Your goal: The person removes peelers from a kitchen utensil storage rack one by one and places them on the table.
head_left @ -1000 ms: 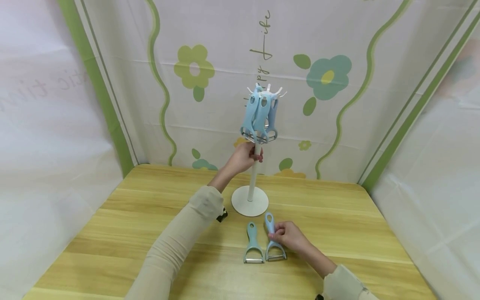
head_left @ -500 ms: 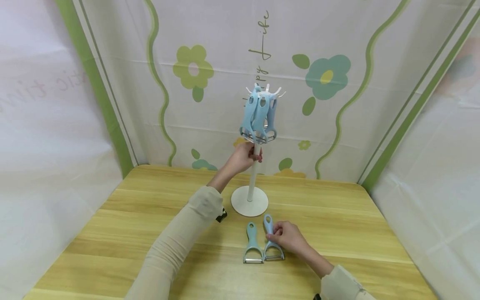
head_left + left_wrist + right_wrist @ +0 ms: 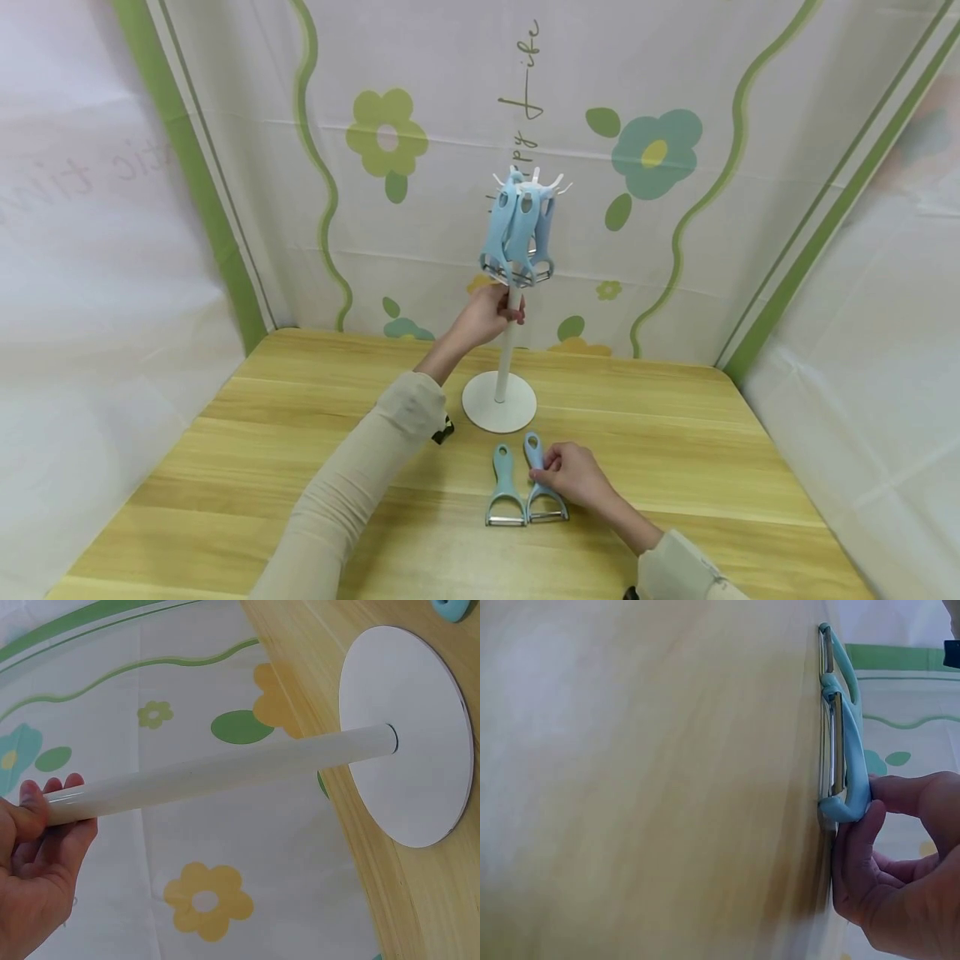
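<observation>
My left hand (image 3: 483, 315) grips the pole of a white stand (image 3: 506, 358), just below several blue peelers (image 3: 522, 237) that hang from its top hooks. In the left wrist view the fingers and thumb of that hand (image 3: 45, 847) wrap the white pole (image 3: 225, 776). On the table before the stand, my right hand (image 3: 573, 475) pinches the handle of a light blue peeler (image 3: 534, 454). A green peeler (image 3: 503, 475) lies just left of it, their blade ends side by side. The right wrist view shows thumb and finger of the right hand (image 3: 900, 862) on the blue peeler (image 3: 855, 765).
The stand's round white base (image 3: 487, 412) rests on the wooden table (image 3: 660, 433). Several white hooks (image 3: 555, 182) stick out at the stand's top. A flower-printed curtain (image 3: 465, 100) rises behind the table, and pale cloth hangs on both sides.
My right hand has shifted slightly left with the light blue peeler, whose handle end now tilts more toward the left, nearer the green peeler. The left hand and stand stay put.
</observation>
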The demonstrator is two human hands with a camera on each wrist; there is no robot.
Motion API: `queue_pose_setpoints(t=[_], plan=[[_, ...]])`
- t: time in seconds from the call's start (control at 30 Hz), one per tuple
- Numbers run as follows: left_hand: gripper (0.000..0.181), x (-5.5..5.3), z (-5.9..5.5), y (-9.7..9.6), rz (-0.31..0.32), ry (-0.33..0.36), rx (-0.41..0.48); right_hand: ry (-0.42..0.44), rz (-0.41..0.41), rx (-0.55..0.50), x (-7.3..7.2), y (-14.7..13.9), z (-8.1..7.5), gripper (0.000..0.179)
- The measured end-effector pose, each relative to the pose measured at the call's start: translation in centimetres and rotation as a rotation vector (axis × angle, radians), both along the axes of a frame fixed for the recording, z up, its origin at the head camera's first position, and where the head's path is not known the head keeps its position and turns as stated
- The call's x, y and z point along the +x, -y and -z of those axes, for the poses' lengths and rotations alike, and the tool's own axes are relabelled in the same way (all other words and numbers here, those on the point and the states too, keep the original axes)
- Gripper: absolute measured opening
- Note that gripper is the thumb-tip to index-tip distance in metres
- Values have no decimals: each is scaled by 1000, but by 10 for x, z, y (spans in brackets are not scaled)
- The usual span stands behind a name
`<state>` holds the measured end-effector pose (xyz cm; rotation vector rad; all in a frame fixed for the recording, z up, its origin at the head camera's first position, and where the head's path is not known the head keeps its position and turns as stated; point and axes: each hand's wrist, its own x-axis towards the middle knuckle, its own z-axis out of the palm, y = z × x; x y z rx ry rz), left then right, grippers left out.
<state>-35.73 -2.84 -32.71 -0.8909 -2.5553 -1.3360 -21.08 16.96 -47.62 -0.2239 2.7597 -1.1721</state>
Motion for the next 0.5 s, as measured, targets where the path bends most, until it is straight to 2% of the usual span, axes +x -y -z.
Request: queue_pose_setpoints(t=[0.5], plan=[[9, 0, -1, -1, 3, 4, 13, -4, 3, 33, 2, 2, 0, 20]])
